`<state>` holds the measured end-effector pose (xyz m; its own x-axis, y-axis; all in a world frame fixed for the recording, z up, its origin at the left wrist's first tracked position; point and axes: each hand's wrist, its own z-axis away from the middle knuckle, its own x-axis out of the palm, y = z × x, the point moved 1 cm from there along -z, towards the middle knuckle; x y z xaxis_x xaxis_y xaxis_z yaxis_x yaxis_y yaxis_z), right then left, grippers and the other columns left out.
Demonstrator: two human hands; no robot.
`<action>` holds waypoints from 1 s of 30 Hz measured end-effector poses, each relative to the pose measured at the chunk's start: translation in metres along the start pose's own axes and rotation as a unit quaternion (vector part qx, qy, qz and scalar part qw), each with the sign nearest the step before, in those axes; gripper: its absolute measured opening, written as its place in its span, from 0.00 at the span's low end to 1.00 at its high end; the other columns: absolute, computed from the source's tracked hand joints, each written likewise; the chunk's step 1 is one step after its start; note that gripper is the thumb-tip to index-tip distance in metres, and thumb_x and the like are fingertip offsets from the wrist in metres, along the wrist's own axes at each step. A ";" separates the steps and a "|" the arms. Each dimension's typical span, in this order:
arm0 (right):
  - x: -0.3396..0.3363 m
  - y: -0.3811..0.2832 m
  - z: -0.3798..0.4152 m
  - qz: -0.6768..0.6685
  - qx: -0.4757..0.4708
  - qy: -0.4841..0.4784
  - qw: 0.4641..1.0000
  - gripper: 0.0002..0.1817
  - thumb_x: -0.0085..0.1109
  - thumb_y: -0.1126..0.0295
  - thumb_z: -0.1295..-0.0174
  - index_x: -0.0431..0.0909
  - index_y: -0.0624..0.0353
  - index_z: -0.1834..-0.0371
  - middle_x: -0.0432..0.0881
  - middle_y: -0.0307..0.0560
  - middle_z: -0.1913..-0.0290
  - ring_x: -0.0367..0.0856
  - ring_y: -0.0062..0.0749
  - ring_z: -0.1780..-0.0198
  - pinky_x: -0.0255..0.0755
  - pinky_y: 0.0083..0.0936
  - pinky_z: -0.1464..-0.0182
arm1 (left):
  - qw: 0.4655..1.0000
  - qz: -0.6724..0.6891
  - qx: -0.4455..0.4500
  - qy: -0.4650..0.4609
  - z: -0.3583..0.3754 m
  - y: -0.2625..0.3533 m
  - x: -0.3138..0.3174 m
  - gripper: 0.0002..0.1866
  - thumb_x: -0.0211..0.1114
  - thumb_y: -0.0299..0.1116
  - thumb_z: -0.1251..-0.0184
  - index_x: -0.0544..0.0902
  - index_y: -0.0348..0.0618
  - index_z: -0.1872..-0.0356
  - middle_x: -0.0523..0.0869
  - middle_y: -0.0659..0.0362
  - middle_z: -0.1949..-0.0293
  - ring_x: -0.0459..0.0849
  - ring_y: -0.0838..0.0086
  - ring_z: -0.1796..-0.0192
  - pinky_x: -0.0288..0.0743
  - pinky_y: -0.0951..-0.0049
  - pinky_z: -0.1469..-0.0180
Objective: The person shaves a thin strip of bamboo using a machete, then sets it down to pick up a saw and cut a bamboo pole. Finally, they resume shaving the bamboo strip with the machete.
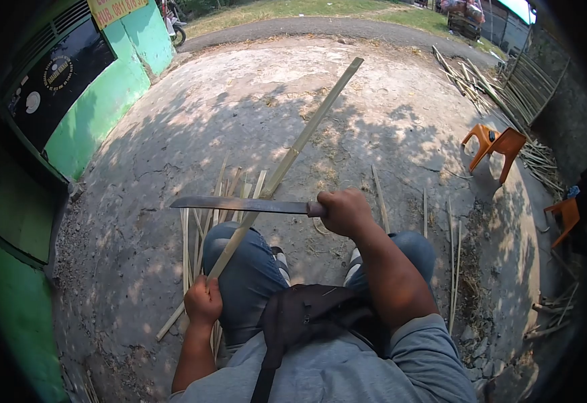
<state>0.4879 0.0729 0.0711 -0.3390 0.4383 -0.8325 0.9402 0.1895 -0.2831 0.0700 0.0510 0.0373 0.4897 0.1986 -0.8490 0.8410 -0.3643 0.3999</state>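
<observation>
A long bamboo strip (pixel 296 149) slants up and away from my left hand (pixel 203 299), which is closed round its near end beside my left knee. My right hand (pixel 344 212) grips the handle of a machete (pixel 246 204) in front of my knees. Its long blade points left and crosses over the strip, a little above my left knee. Whether the blade touches the strip is hard to tell. Thin bamboo strips (pixel 186 245) lie on the ground beside and beyond my left leg.
An orange chair (pixel 495 149) stands on the right, with another orange seat (pixel 565 218) nearer. Bamboo pieces (pixel 468 84) are piled at the far right. More strips (pixel 453 262) lie right of my right knee. A green wall (pixel 92 124) runs along the left.
</observation>
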 end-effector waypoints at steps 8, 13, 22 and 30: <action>-0.001 0.009 0.002 -0.034 0.150 0.016 0.988 0.09 0.69 0.59 0.38 0.85 0.50 0.65 0.86 0.54 0.69 0.87 0.59 0.63 0.78 0.54 0.61 | 1.000 -0.014 -0.008 -0.003 0.001 0.000 -0.004 0.21 0.59 0.48 0.20 0.80 0.39 0.66 0.83 0.40 0.75 0.85 0.35 0.68 0.76 0.41 0.66; -0.001 -0.011 0.005 -0.035 0.095 -0.008 0.995 0.06 0.66 0.62 0.39 0.84 0.51 0.66 0.87 0.52 0.71 0.88 0.58 0.65 0.80 0.52 0.61 | 1.000 -0.008 -0.020 -0.013 0.002 -0.001 -0.003 0.21 0.59 0.48 0.20 0.79 0.39 0.67 0.83 0.41 0.75 0.84 0.35 0.68 0.75 0.41 0.67; 0.005 -0.022 0.000 0.010 0.013 -0.024 1.000 0.07 0.68 0.63 0.41 0.82 0.51 0.70 0.86 0.51 0.73 0.88 0.53 0.68 0.80 0.49 0.63 | 1.000 -0.009 -0.009 -0.008 0.001 -0.001 0.000 0.22 0.58 0.48 0.19 0.78 0.40 0.68 0.83 0.41 0.71 0.84 0.35 0.66 0.74 0.41 0.65; 0.013 -0.009 -0.003 0.011 0.044 -0.023 0.999 0.06 0.68 0.63 0.42 0.82 0.51 0.72 0.85 0.50 0.75 0.87 0.54 0.69 0.80 0.50 0.62 | 0.999 -0.040 -0.018 -0.014 0.000 0.004 -0.004 0.21 0.60 0.48 0.20 0.80 0.39 0.66 0.84 0.40 0.69 0.85 0.35 0.65 0.76 0.41 0.64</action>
<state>0.4749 0.0792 0.0644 -0.3180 0.3995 -0.8598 0.9474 0.1005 -0.3037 0.0716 0.0487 0.0427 0.4146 0.1998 -0.8878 0.8849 -0.3162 0.3420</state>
